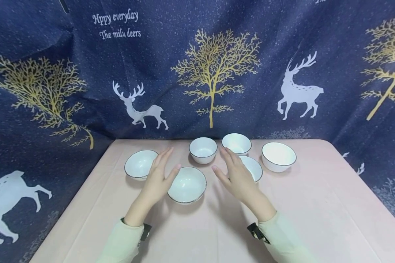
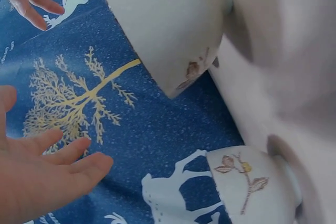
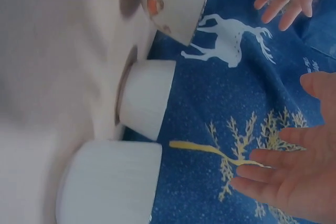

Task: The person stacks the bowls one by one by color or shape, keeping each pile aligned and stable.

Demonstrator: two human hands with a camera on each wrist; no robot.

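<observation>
My left hand (image 1: 156, 180) hovers with spread, nearly straight fingers between a left bowl (image 1: 138, 164) and a wide front bowl (image 1: 188, 186). It overlaps both in the head view, but nothing is in its grasp. In the left wrist view, my left hand (image 2: 52, 174) is clear of the large bowl (image 2: 168, 19) and a bowl with a painted flower sprig (image 2: 252, 184). My right hand (image 1: 240, 179), fingers extended and empty, partly hides a bowl (image 1: 254, 168). The right wrist view has that palm (image 3: 299, 177) apart from a plain white bowl (image 3: 147, 98).
Along the back of the pink-covered table (image 1: 197, 237) stand a small deep bowl (image 1: 203, 149) and another white bowl (image 1: 236, 142). A further bowl (image 1: 278, 157) sits to their right. A dark blue cloth (image 1: 191, 102) with deer and trees hangs behind the table.
</observation>
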